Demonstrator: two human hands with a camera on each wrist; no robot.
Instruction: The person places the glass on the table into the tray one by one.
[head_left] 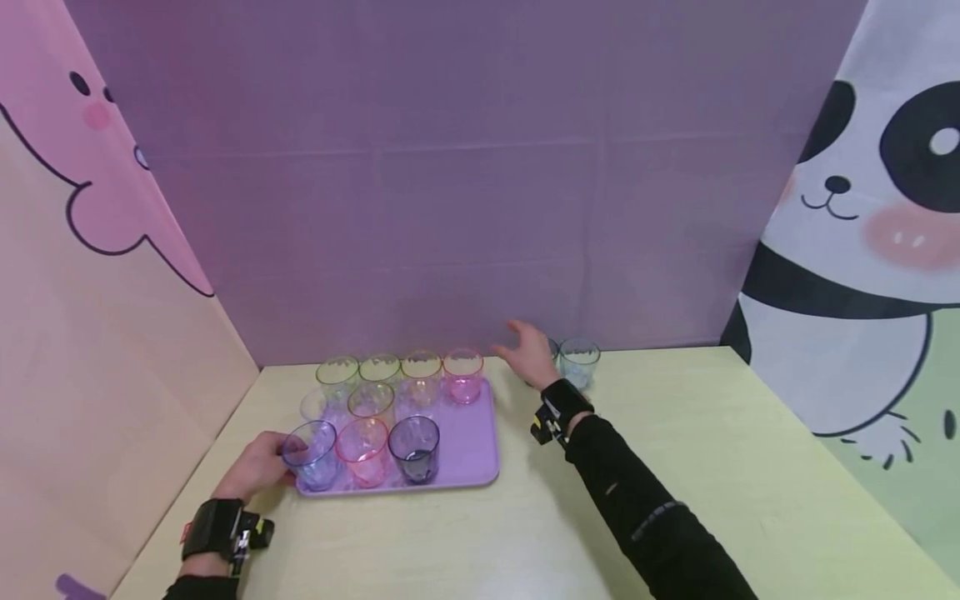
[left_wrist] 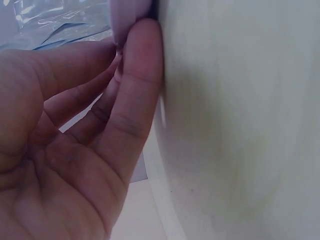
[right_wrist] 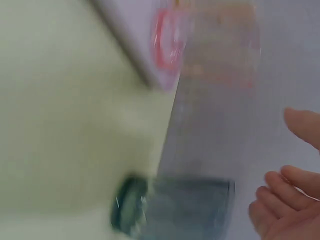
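Observation:
A purple tray (head_left: 472,442) lies on the table, holding several clear tinted glasses. My left hand (head_left: 258,467) is at its near left corner, beside a blue-tinted glass (head_left: 315,458). In the left wrist view, my thumb and fingers (left_wrist: 142,55) pinch the tray's rim (left_wrist: 125,20). My right hand (head_left: 528,354) is held in the air off the tray's far right corner, with fingers spread and nothing in it. Close behind it stand a dark-rimmed glass (head_left: 553,350), mostly hidden by the hand, and a pale blue glass (head_left: 580,362). A pink glass (head_left: 463,379) stands at the tray's far right corner.
On the tray's near side stand a pink-rimmed glass (head_left: 363,454) and a dark grey glass (head_left: 415,450). Yellow-green glasses (head_left: 337,375) line its far side. A purple backdrop (head_left: 480,208) rises at the table's back edge, with printed side panels at left and right.

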